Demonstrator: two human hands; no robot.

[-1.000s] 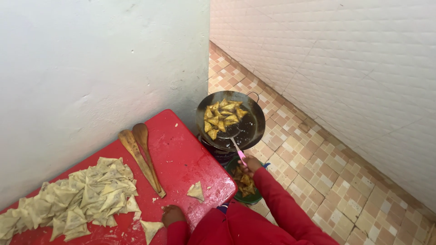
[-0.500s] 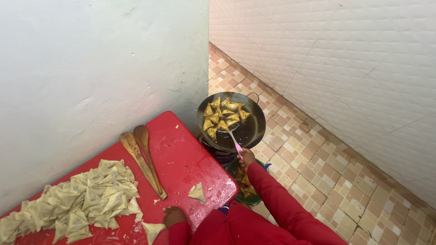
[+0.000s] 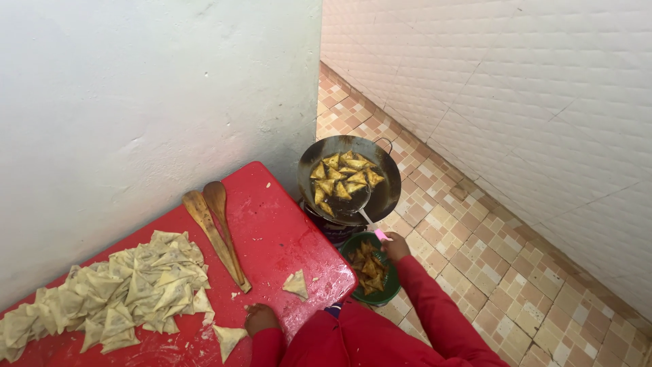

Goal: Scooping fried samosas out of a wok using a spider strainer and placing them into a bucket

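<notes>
My right hand [image 3: 395, 247] grips the pink handle of a metal skimmer [image 3: 356, 202] whose round head reaches into a dark frying pan [image 3: 387, 197] among several golden triangular pastries [image 3: 343, 178]. My left hand [image 3: 259, 318] rests with fingers curled on the red table [image 3: 272, 224], near its front edge. Two loose raw pastry triangles lie close to it, one [image 3: 296, 283] to its right and one [image 3: 227, 338] to its left. Both sleeves are red.
A heap of raw folded pastries [image 3: 122, 289] covers the table's left part. Two wooden spatulas [image 3: 216, 231] lie behind it. A green bowl [image 3: 389, 295] of fried pastries sits on the tiled floor below the pan. White walls close in behind and to the right.
My right hand has drawn back a little toward me with the skimmer, whose head stays in the pan. My left hand has not moved on the table.
</notes>
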